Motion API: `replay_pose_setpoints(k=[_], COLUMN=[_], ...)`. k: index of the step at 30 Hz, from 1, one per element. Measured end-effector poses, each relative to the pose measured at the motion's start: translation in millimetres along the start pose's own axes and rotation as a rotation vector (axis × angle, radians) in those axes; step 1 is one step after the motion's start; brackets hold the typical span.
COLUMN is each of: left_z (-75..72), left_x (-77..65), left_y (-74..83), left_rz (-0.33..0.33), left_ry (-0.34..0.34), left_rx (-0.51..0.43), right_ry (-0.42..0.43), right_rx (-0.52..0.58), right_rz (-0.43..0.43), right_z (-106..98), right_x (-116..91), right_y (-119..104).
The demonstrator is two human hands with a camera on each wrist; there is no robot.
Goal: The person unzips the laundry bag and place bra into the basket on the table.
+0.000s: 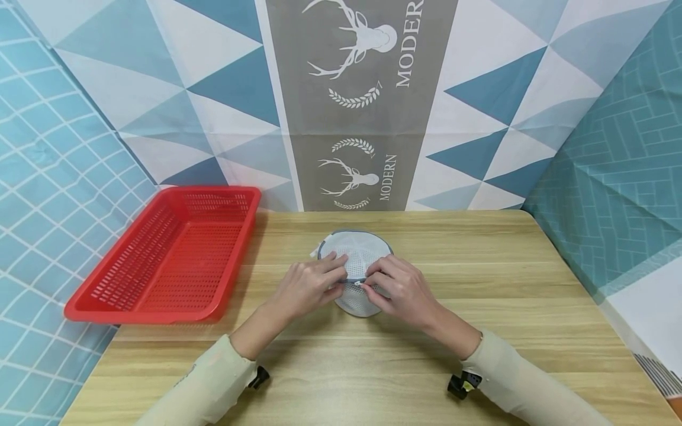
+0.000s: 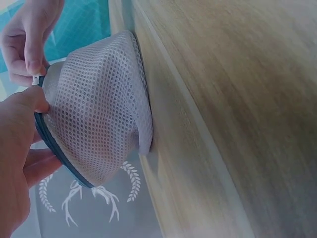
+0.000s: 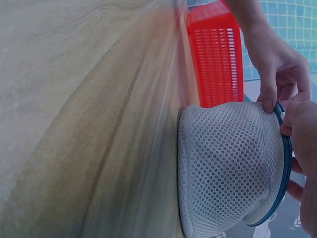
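Right hand (image 1: pixel 401 288) against mesh bag (image 1: pixel 356 260)

My head view high, tilted down toward the far edge of the table (image 1: pixel 469 266), wrist views low, close, rolled sideways, facing that edge, sharing the mesh bag (image 1: pixel 356 251)

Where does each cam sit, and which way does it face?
Head: worn on head, looks forward and down at the mesh bag; left hand, right hand and both sleeves show.
Left wrist: worn on left wrist, looks at the bag side-on; both hands show.
Right wrist: worn on right wrist, looks at the bag side-on; both hands show.
Shared: head and right wrist both catch the red basket.
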State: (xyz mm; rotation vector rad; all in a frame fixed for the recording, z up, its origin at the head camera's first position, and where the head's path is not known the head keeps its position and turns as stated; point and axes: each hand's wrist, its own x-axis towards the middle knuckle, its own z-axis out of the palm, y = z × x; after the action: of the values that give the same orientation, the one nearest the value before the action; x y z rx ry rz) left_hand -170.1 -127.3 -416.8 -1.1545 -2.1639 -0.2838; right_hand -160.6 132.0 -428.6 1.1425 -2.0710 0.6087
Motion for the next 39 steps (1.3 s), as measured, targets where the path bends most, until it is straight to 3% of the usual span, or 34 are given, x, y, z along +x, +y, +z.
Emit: replay_pose_setpoints(k=[10, 29, 39], left_z=[-2.1, -2.2, -2.6], left_x=[-1.7, 0.9, -0.1], left_y=[-0.5, 0.2, 1.6], left_rz=[-0.003, 0.004, 0.015], left_ry=[-0.031, 0.018, -0.011], left_rx=[-0.010, 0.012, 0.017], right_ry=[0.002, 0.023, 0.013], right_rx=[0.006, 0.015, 0.016], right_rz=[-0.004, -0.005, -0.002], right_z=[1.6, 3.1, 3.4], right_x=[-3.1, 0.0, -1.0], right_y=[2.0, 0.7, 0.2])
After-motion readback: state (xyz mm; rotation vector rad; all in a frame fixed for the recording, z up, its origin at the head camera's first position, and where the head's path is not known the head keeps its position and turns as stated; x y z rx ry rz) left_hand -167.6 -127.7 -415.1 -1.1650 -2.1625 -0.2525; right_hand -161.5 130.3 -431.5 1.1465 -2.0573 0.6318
